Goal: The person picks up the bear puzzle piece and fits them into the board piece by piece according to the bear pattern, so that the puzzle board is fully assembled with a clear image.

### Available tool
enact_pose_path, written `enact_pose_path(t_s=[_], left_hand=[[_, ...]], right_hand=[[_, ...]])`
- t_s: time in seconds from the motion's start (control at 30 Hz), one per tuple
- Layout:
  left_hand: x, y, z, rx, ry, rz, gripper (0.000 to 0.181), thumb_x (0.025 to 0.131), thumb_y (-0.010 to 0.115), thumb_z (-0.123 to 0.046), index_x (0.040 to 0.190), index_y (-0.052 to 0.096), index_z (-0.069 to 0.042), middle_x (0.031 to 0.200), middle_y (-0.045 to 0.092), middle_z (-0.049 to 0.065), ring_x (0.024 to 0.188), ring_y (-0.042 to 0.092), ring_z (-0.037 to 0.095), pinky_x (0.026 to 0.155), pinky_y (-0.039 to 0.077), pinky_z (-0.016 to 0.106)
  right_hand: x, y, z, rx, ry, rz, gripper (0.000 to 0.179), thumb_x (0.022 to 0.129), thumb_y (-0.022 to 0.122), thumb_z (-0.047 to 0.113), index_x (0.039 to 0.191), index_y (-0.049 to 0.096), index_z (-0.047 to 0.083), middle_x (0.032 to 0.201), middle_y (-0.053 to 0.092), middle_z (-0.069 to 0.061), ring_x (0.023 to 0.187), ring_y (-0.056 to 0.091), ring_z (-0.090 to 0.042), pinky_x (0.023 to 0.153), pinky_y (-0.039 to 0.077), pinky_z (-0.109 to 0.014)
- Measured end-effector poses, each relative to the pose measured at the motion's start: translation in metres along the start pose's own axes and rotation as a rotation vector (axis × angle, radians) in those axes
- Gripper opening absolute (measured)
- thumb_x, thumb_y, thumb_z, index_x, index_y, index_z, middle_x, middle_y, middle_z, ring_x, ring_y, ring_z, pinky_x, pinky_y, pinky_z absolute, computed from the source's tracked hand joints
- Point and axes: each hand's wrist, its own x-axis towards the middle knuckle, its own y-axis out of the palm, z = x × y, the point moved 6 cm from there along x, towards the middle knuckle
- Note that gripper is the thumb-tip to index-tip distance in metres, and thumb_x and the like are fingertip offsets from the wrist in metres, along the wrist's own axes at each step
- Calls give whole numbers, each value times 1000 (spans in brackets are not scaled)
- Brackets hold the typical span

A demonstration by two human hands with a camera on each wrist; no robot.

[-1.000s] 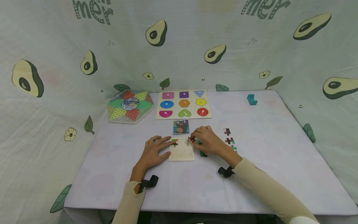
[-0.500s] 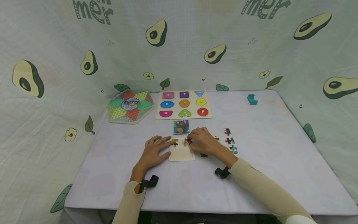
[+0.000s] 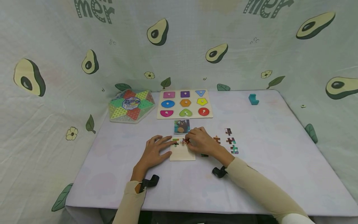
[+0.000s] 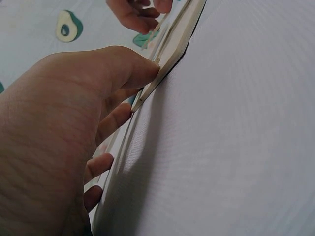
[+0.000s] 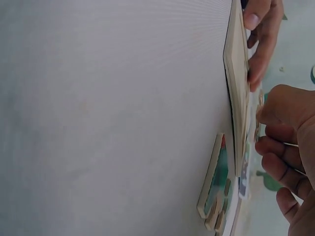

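Observation:
My left hand [image 3: 153, 152] rests with spread fingers at the left side of a pale wooden puzzle tray [image 3: 182, 154]. Its index finger touches a green-and-white jigsaw piece [image 3: 175, 141] in the tray's upper left corner, and its thumb lies on the tray edge, as the left wrist view [image 4: 130, 73] shows. My right hand [image 3: 203, 142] pinches a reddish-brown jigsaw piece [image 3: 185, 141] between thumb and finger over the tray's top edge. In the right wrist view the right hand [image 5: 288, 142] partly hides that piece. Just beyond the tray lies a bear picture card [image 3: 181, 127].
Several loose jigsaw pieces [image 3: 231, 141] lie right of the tray; a green one [image 3: 204, 155] is partly under the right hand. Behind stand a shape board [image 3: 185, 104] with knobbed shapes and a patterned hexagonal box [image 3: 132, 106]. A teal block [image 3: 253, 99] sits far right.
My right hand has moved left with the reddish-brown piece, from the tray's upper right toward the green-and-white piece. The left hand has stayed in place.

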Motion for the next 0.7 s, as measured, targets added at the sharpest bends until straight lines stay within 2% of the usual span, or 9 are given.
enact_pose_path(t_s=[0.27, 0.7], left_hand=[[0, -1, -1, 0, 2, -7, 47, 95, 61, -47, 141, 58, -38, 152, 47, -7, 137, 34, 30, 106, 25, 61], [0, -2, -3, 28, -6, 6, 48, 95, 60, -47, 142, 58, -38, 152, 46, -8, 137, 35, 31, 106, 26, 61]], right_hand=[[6, 5, 2, 8, 30, 38, 23, 87, 73, 20, 109, 72, 13, 106, 68, -1, 104, 59, -21, 89, 41, -41], [11, 12, 4, -34, 25, 55, 22, 88, 72, 21, 109, 73, 13, 105, 68, 0, 99, 59, -20, 88, 41, -41]])
